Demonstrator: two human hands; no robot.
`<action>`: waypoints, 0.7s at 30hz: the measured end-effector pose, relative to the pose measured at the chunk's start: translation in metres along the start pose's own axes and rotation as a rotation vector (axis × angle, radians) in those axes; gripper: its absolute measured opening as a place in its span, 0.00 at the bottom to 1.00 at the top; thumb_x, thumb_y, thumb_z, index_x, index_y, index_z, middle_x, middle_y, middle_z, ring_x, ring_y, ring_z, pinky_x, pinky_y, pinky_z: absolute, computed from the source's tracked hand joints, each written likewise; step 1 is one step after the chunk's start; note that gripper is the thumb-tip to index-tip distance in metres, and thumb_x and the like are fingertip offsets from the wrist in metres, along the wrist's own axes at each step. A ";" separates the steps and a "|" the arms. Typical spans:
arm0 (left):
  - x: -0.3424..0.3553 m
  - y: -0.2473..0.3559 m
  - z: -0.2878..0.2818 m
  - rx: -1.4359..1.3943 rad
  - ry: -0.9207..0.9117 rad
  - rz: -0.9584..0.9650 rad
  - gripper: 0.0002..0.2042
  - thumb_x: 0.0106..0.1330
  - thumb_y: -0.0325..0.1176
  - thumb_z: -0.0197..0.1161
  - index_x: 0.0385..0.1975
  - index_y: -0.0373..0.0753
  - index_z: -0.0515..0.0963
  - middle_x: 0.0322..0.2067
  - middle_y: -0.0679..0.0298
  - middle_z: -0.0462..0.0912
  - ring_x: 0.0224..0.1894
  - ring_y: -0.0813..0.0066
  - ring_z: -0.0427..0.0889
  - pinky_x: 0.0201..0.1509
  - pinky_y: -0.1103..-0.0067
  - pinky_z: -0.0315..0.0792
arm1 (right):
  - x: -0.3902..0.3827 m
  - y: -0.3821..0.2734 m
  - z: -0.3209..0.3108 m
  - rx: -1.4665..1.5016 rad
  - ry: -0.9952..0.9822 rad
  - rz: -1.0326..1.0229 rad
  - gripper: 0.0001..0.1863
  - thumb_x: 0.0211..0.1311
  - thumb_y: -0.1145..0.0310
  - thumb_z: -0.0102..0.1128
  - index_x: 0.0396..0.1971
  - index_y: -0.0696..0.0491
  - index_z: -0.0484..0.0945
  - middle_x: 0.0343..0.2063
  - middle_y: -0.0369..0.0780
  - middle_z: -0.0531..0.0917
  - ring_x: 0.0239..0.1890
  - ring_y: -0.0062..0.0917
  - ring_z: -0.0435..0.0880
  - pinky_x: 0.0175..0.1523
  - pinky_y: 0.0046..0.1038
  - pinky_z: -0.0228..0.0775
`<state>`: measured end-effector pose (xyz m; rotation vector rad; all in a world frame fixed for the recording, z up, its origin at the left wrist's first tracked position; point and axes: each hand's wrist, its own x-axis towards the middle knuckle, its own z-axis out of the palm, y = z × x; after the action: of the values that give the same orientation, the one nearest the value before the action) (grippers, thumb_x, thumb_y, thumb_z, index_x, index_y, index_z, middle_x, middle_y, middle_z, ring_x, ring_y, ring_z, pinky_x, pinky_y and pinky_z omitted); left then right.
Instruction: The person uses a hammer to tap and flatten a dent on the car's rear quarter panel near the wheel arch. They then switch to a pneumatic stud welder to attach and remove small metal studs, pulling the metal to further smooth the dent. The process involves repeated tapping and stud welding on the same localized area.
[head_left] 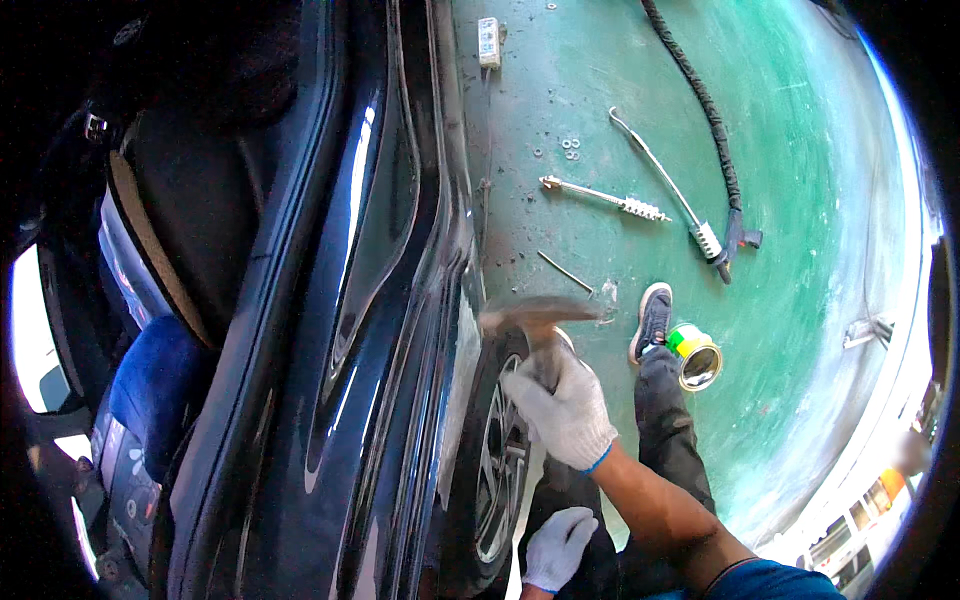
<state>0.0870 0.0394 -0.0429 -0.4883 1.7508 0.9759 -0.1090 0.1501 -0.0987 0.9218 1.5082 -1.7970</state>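
My right hand [568,412], in a white knit glove, is closed around the handle of a hammer [545,312]. Motion blurs the hammer's head, which is up beside the lower edge of a dark car's sill [385,450]. A dull grey patch [462,375] shows on that edge, right by the hammer; whether the two touch I cannot tell. Lower down, my left hand [560,548], also gloved in white, rests by my dark trouser leg with its fingers curled together and nothing visible in them.
A wheel [500,465] lies beside my legs. On the green floor are a slide hammer [605,198], a hooked puller rod [665,180], a black-sleeved cable [705,100], a thin rod [565,272], several washers [570,150], a power strip [488,43] and an open can [700,365] by my shoe.
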 end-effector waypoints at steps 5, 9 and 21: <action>0.003 -0.004 -0.001 0.000 0.003 -0.026 0.14 0.66 0.40 0.63 0.44 0.36 0.81 0.44 0.55 0.84 0.49 0.60 0.83 0.55 0.72 0.74 | 0.013 -0.001 0.003 -0.090 0.010 -0.109 0.13 0.62 0.62 0.64 0.33 0.57 0.74 0.22 0.36 0.77 0.26 0.17 0.75 0.33 0.25 0.68; 0.005 -0.005 -0.007 -0.001 0.024 0.009 0.14 0.66 0.40 0.63 0.43 0.36 0.82 0.44 0.55 0.84 0.49 0.60 0.83 0.55 0.73 0.74 | 0.020 -0.010 -0.002 -0.110 0.092 -0.254 0.09 0.63 0.66 0.64 0.31 0.55 0.74 0.19 0.30 0.75 0.22 0.12 0.72 0.27 0.20 0.65; -0.011 -0.009 -0.004 -0.104 0.084 0.066 0.15 0.65 0.40 0.64 0.43 0.36 0.82 0.43 0.54 0.84 0.46 0.62 0.84 0.52 0.74 0.75 | -0.008 -0.022 -0.053 -0.362 -0.034 -0.191 0.15 0.63 0.63 0.61 0.43 0.57 0.74 0.22 0.33 0.76 0.23 0.16 0.73 0.26 0.23 0.67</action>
<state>0.0955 0.0296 -0.0353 -0.5471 1.8073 1.1112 -0.1157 0.2065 -0.0859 0.5833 1.8726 -1.5789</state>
